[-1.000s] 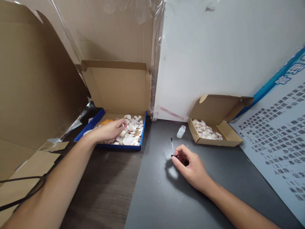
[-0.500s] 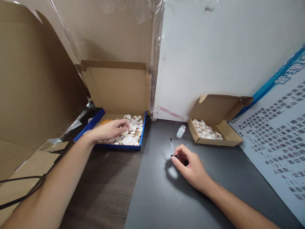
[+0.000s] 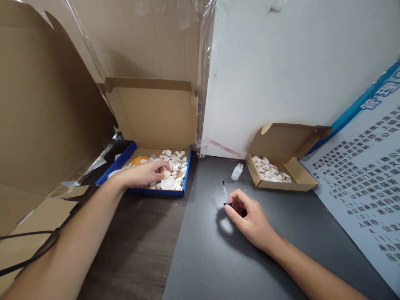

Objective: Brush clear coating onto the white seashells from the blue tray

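My left hand (image 3: 146, 173) reaches into the blue-sided box (image 3: 153, 192) full of seashells. Its thumb and fingers are closed round a cream seashell (image 3: 167, 174), and the fingertips are partly hidden. White shells lie around them, with an orange shell (image 3: 139, 160) behind the wrist. Over the grey mat, my right hand (image 3: 248, 214) pinches the black cap of a brush applicator (image 3: 225, 192). The bristles point up and away from me; most of the cap is hidden in the fingers. A small glass bottle (image 3: 237, 172) of whitish liquid stands uncapped beyond this hand.
A smaller cardboard box (image 3: 283, 185) holding shells stands open at the right, beside a printed sheet (image 3: 365, 175). A white panel (image 3: 250, 83) and cardboard walls (image 3: 150, 37) rise behind. A black cable (image 3: 28, 258) crosses at lower left.
My left hand has shifted slightly, its fingers lower and more curled over the shells. My right hand holds the brush applicator almost unmoved.
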Available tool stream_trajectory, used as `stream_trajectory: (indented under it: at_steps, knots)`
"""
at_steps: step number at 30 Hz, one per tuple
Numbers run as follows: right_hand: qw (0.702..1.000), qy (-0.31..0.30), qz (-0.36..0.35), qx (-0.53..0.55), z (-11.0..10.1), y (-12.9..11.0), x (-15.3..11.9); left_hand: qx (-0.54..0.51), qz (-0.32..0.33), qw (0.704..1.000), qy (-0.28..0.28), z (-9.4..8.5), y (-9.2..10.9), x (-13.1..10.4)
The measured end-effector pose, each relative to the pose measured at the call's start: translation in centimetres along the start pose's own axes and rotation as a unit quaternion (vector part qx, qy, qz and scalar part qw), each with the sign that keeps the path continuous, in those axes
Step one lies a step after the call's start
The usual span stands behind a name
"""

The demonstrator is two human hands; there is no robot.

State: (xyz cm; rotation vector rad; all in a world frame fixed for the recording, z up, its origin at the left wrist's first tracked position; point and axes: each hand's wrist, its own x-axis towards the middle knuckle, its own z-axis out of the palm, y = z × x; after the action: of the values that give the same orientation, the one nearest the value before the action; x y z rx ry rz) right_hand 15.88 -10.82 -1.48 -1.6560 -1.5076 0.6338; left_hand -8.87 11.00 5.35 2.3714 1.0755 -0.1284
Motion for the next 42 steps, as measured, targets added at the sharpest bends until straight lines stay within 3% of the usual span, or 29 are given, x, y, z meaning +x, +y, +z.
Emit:
stream_trajectory:
  at_steps: [5,12,20,31,36,42]
  knots:
    - [1.0,-0.004,0.003,-0.003,0.0,0.0,0.0,0.0,0.002,1.0,0.0,0.1,-0.9,0.4]
    - [1.0,-0.004,0.001,-0.005,-0.1,0.1,0.0,-0.012,0.008,0.999,0.047,-0.4,-1.3,0.0]
    - [1.0,-0.004,0.005,0.001,-0.1,-0.1,0.0,-0.041,0.032,0.998,0.037,-0.5,-1.9,0.2]
    - [1.0,-0.004,0.003,0.002,0.0,0.1,-0.1,0.011,0.014,0.997,0.075,-0.3,-1.5,0.1]
    - [1.0,-0.005,0.005,0.006,0.0,0.0,0.0,-0.008,0.005,0.999,0.049,-0.2,-1.7,0.4]
    - [1.0,-0.007,0.006,0.011,0.0,0.0,-0.1,0.005,0.003,0.997,0.081,0.2,-0.5,0.5]
